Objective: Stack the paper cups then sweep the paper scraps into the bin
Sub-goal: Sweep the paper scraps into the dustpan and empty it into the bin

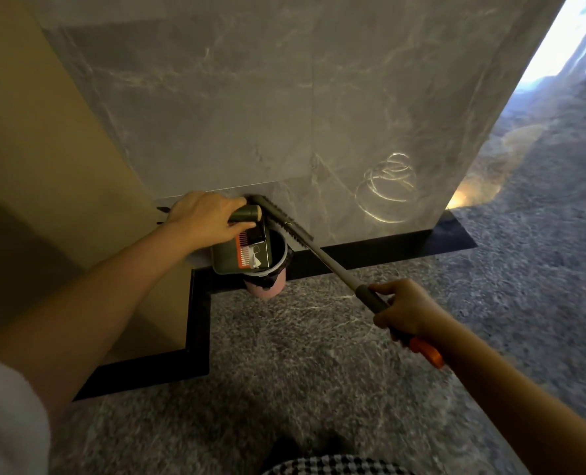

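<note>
**Dustpan held at the bin mouth, broom in the other hand**

Left grip: your fingers are curled round the dustpan handle, thumb underneath, with the tan end cap poking out past the knuckles. Arm stretched forward, white sleeve at the lower left.

Right grip: closed round the grey sleeve of the broom handle. The orange end piece sticks out behind your hand, along the forearm.

Dustpan: dark green, hanging from its handle across the left part of the bin mouth. An orange comb runs down its inner face. A white paper scrap sits against the lower teeth of the comb. Whether the pan touches the bin's rim cannot be told.

Bin: pink, with a dark liner folded over its rim. It stands on the floor right at the foot of the wall, just beside the corner where the black skirting steps toward you.

Broom head: a dark toothed strip, slanted, just behind the bin and close to the dustpan handle. The shaft runs from it down and right to your right grip.

Surroundings: grey veined wall ahead, beige panel to the left, mottled grey floor, and a strip of checked cloth at the bottom edge.
</note>
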`<state>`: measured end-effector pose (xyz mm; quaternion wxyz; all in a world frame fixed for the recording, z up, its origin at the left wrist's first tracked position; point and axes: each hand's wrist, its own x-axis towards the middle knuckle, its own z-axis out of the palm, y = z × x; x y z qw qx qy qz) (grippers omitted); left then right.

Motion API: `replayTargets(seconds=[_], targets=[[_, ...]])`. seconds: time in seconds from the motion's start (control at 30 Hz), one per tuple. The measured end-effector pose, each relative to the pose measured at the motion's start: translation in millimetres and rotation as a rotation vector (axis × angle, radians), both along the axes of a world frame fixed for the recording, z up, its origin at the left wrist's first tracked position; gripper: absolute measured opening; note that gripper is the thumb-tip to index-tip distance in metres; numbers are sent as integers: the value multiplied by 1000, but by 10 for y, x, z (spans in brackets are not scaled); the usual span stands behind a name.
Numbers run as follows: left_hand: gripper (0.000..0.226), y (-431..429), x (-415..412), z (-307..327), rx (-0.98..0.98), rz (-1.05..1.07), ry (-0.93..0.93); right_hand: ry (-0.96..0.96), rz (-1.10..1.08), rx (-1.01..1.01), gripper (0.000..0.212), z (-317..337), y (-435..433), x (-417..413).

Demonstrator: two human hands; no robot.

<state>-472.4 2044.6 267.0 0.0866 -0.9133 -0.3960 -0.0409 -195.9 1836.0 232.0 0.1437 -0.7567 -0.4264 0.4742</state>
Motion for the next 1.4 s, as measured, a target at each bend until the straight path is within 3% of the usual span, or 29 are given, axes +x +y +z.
replayTargets(seconds=[0.4,0.53,0.63,0.8,0.97,1.2,1.4], targets=[[40,110,144,196,-24,-52,100,5,5,37,72,-198,-121,-1],[40,138,189,180,-46,-105,219,7,12,35,72,-199,-125,18],[33,131,180,145,-81,-150,319,19,1,29,72,-197,-100,14],[27,138,117,34,-151,-152,317,23,-32,15,72,-190,-54,-18],[24,129,184,76,-139,-126,318,29,-48,7,71,-201,-94,-14],[35,138,395,242,-15,-144,527,84,-79,22,71,-282,-235,-26],[25,152,349,210,-3,-163,515,103,-92,27,73,-330,-231,-32]])
